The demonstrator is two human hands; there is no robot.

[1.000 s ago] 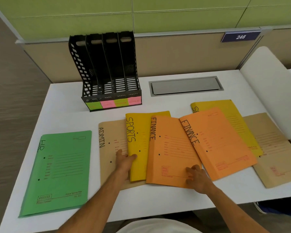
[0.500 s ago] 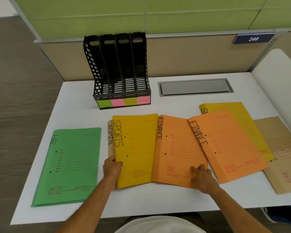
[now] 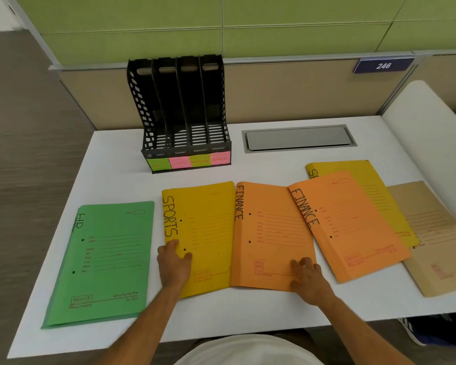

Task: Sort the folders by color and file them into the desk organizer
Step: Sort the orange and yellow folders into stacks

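White desk (image 3: 248, 312), folders spread across the near half. Black organizer (image 3: 184, 114) stands upright at the back left, four slots, none holding a folder; coloured sticky notes (image 3: 188, 162) along its front lip.

Left to right: green HR folder (image 3: 103, 262) lies alone. Yellow SPORTS folder (image 3: 203, 233) just beside it, its right edge meeting the first orange FINANCE folder (image 3: 271, 238). A second FINANCE folder (image 3: 353, 227) overlaps that one, tilted. Under it, another yellow folder (image 3: 358, 175), and a tan folder (image 3: 437, 248) at far right.

Left hand (image 3: 173, 262) grips the SPORTS folder at its left edge, thumb on top. Right hand (image 3: 307, 272) rests on the first FINANCE folder's lower right corner, fingers bent; whether they pinch the edge, cannot tell. Hands well apart.

Grey cable hatch (image 3: 298, 138) set in the desk behind.
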